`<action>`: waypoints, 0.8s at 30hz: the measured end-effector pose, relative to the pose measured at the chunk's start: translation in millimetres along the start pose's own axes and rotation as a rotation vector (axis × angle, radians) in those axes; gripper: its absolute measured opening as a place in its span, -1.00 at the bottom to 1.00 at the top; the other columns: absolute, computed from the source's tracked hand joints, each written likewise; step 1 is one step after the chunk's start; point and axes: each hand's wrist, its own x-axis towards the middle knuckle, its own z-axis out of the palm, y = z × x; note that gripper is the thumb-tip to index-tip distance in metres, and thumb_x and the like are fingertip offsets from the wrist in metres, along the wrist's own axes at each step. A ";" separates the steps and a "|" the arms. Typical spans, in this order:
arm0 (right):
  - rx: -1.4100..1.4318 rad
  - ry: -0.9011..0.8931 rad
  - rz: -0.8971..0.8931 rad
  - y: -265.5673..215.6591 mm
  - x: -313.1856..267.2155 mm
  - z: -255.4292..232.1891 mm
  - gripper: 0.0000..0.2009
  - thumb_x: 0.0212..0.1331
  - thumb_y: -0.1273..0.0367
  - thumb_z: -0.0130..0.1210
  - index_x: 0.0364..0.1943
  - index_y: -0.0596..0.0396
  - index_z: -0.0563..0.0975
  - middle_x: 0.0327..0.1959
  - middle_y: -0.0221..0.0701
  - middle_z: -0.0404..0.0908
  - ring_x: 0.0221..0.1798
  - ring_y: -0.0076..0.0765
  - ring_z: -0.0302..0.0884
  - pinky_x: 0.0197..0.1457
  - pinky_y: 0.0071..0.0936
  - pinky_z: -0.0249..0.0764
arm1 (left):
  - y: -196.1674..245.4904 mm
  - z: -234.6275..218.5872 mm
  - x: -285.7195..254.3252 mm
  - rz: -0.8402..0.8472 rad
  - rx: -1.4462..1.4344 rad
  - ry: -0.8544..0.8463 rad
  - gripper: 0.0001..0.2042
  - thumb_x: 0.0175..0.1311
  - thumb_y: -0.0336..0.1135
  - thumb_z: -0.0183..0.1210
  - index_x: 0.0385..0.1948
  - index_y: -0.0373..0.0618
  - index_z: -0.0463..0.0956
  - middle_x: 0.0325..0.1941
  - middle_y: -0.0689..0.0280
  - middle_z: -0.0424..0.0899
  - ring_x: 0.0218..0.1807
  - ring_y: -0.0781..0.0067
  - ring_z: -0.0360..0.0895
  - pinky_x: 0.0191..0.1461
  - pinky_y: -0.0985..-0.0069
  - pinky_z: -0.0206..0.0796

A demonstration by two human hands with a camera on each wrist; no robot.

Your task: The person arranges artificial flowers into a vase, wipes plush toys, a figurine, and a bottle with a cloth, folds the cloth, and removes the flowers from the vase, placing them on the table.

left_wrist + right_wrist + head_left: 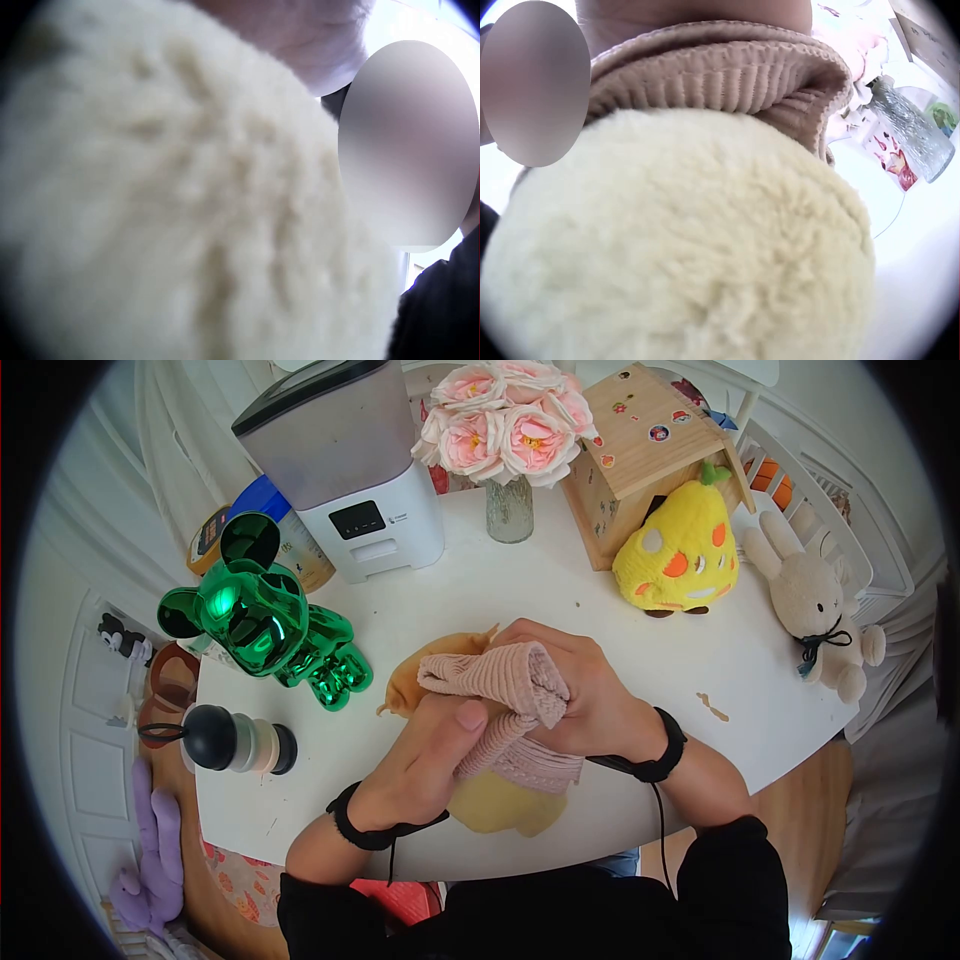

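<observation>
A pink ribbed knit piece is gripped by both hands over the middle of the table. My left hand holds its left side, thumb on top; my right hand holds its upper right side. Below the knit shows a pale yellow plush. Fluffy cream plush fills much of the left wrist view, with part of a hand above. In the right wrist view the knit's stitched edge lies against the plush. Some fingertips are hidden by the knit.
A tan item lies behind the left hand. Around the table stand a shiny green bear figure, a black-topped bottle, a white dispenser, a flower vase, a wooden house, a yellow plush and a white rabbit.
</observation>
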 end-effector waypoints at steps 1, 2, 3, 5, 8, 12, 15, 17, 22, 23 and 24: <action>-0.005 0.023 -0.005 -0.4 0.1 0.4 -0.59 -0.10 0.52 0.36 -0.07 0.16 0.57 -0.17 -0.25 0.56 -0.20 0.01 0.59 -0.10 -0.28 0.57 | -0.5 -3.1 -0.6 -0.003 0.029 -0.062 -0.40 0.54 0.06 -0.22 0.22 -0.41 0.38 0.21 0.09 0.50 0.24 0.24 0.43 0.38 0.37 0.19; -0.005 0.024 -0.006 0.1 -0.4 0.8 -0.59 -0.10 0.52 0.36 -0.07 0.16 0.57 -0.17 -0.25 0.56 -0.20 0.01 0.59 -0.10 -0.28 0.57 | -1.8 -4.8 -0.7 -0.002 0.031 -0.062 -0.40 0.54 0.06 -0.22 0.22 -0.41 0.38 0.21 0.09 0.50 0.24 0.24 0.43 0.38 0.37 0.19; -0.004 0.038 0.002 1.2 -1.7 1.4 -0.61 -0.09 0.52 0.35 -0.08 0.15 0.58 -0.17 -0.24 0.58 -0.19 0.01 0.60 -0.10 -0.29 0.57 | -4.0 -6.1 -1.0 0.011 0.020 -0.087 -0.35 0.53 0.11 -0.23 0.24 -0.41 0.37 0.23 0.09 0.49 0.26 0.23 0.42 0.38 0.36 0.19; -0.001 0.051 0.015 1.7 -3.1 2.2 -0.62 -0.09 0.52 0.35 -0.09 0.15 0.59 -0.18 -0.23 0.61 -0.19 0.00 0.61 -0.10 -0.31 0.58 | -6.6 -6.9 -0.6 0.021 0.007 -0.112 -0.31 0.52 0.17 -0.23 0.25 -0.41 0.36 0.24 0.09 0.48 0.27 0.23 0.41 0.38 0.35 0.19; 0.006 0.109 0.015 2.0 -3.3 3.1 -0.66 -0.04 0.51 0.33 -0.10 0.14 0.61 -0.16 -0.21 0.66 -0.19 -0.01 0.65 -0.09 -0.34 0.60 | -5.9 -4.1 1.6 0.062 -0.031 -0.127 -0.41 0.51 0.07 -0.06 0.25 -0.36 0.38 0.24 0.11 0.49 0.28 0.28 0.42 0.37 0.37 0.20; 0.087 0.162 0.101 4.5 -5.5 7.9 -0.77 0.15 0.46 0.27 -0.09 0.14 0.64 -0.22 -0.23 0.71 -0.26 -0.13 0.70 -0.15 -0.38 0.60 | -4.5 1.4 3.6 0.038 0.057 -0.077 -0.59 0.41 -0.29 0.20 0.20 -0.30 0.43 0.13 0.20 0.58 0.18 0.40 0.50 0.28 0.43 0.31; 0.210 0.221 0.220 0.7 -6.1 10.4 -0.81 0.32 0.38 0.19 -0.08 0.16 0.65 -0.26 -0.30 0.73 -0.29 -0.38 0.69 -0.20 -0.45 0.58 | -1.5 -8.3 6.2 0.005 0.185 -0.162 -0.65 0.39 -0.40 0.22 0.16 -0.29 0.46 0.04 0.25 0.64 0.10 0.47 0.55 0.22 0.46 0.36; 0.305 0.247 0.329 -3.7 -5.7 8.9 -0.79 0.40 0.32 0.15 -0.08 0.18 0.64 -0.26 -0.35 0.73 -0.28 -0.52 0.66 -0.22 -0.50 0.57 | -1.7 -9.5 5.7 0.035 0.245 -0.218 -0.67 0.41 -0.39 0.20 0.13 -0.30 0.47 0.00 0.27 0.67 0.06 0.49 0.56 0.19 0.47 0.38; 0.617 0.461 0.558 -6.3 3.2 -2.6 -0.64 0.46 0.14 0.10 -0.06 0.21 0.64 -0.24 -0.46 0.72 -0.25 -0.64 0.60 -0.18 -0.59 0.55 | -1.9 -3.3 7.8 0.075 0.120 -0.101 -0.69 0.50 -0.33 0.10 0.14 -0.34 0.48 -0.04 0.31 0.67 0.01 0.59 0.55 0.11 0.54 0.39; 0.692 0.474 0.576 -5.1 2.4 -9.8 -0.62 0.46 0.13 0.08 0.04 0.19 0.59 -0.16 -0.43 0.70 -0.17 -0.61 0.61 -0.09 -0.58 0.55 | -0.4 -3.6 7.3 0.078 0.125 -0.101 -0.69 0.50 -0.33 0.10 0.14 -0.34 0.48 -0.04 0.31 0.67 0.01 0.59 0.55 0.11 0.54 0.39; 0.694 0.476 0.570 -4.4 4.0 -14.5 -0.62 0.46 0.13 0.08 0.04 0.19 0.59 -0.16 -0.43 0.70 -0.17 -0.61 0.61 -0.09 -0.58 0.55 | 0.9 -4.1 5.9 0.077 0.092 -0.072 -0.68 0.52 -0.30 0.08 0.13 -0.35 0.49 -0.04 0.31 0.67 0.01 0.59 0.55 0.10 0.55 0.39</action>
